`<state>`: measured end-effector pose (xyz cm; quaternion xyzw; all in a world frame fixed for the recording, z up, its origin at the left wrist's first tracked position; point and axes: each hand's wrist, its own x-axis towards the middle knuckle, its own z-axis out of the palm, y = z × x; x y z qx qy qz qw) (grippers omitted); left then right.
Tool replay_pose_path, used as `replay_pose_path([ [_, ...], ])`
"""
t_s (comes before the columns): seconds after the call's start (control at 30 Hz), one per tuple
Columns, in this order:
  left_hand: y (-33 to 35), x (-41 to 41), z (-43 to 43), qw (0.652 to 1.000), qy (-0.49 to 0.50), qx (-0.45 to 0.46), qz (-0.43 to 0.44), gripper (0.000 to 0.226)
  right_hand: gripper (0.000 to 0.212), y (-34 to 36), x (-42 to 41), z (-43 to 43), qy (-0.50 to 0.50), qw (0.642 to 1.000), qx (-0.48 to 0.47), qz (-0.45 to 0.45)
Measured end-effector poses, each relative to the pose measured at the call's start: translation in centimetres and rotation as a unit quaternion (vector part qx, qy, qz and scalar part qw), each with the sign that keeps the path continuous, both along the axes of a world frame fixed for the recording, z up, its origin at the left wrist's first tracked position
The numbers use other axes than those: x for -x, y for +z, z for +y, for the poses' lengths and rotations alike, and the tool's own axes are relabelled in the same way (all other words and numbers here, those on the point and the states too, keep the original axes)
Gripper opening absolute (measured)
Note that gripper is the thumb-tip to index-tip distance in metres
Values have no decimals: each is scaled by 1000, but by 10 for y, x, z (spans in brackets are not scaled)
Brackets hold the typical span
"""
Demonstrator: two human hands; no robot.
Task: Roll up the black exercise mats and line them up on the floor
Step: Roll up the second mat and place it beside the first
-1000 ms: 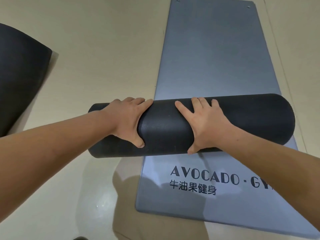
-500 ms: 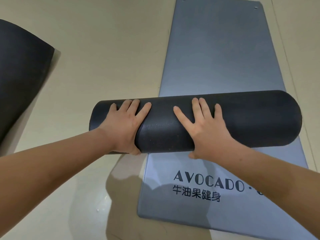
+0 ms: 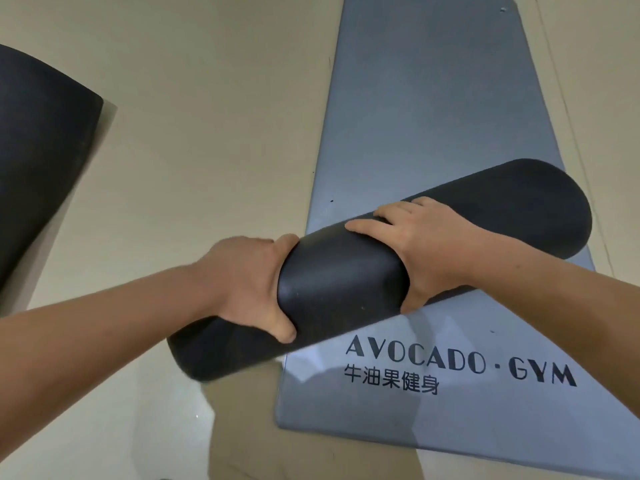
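A rolled black exercise mat (image 3: 341,282) is lifted and tilted, its right end high over the grey mat and its left end low toward me. My left hand (image 3: 247,284) grips the roll left of its middle, fingers over the top and thumb underneath. My right hand (image 3: 420,237) grips it right of the middle, with fingers curled over the far side and the thumb under the near side. A second black mat (image 3: 38,161) curves up at the left edge, only partly in view.
A grey mat (image 3: 426,112) printed AVOCADO GYM lies flat on the beige floor (image 3: 207,116), running away from me under the roll. Bare floor lies between the two mats and in front of me.
Both hands went from pressing flat on top of the roll to gripping round it. The roll has lifted and swung, right end away and up, left end toward me.
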<state>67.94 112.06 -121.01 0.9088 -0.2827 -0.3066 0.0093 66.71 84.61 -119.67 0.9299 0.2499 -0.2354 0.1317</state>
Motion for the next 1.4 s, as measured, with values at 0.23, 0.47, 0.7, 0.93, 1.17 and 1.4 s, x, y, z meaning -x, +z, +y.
replay_pose_path([
  [0.23,-5,-13,20,969,155,68,182,91,130,4,32,-23,-187,964,-119,-147],
  [0.47,-22,7,17,933,263,139,204,107,136,-61,107,-3,-626,632,-444,107],
  [0.7,-15,28,-6,911,315,153,219,103,143,-79,94,5,-626,479,-598,149],
  [0.93,-30,65,-30,885,380,160,215,120,134,-64,76,-17,-610,539,-537,219],
  [1.17,-22,46,-3,836,369,210,347,110,100,-79,107,15,-661,390,-602,219],
  [1.4,-38,54,-1,780,428,297,347,98,98,-103,127,37,-652,295,-669,198],
])
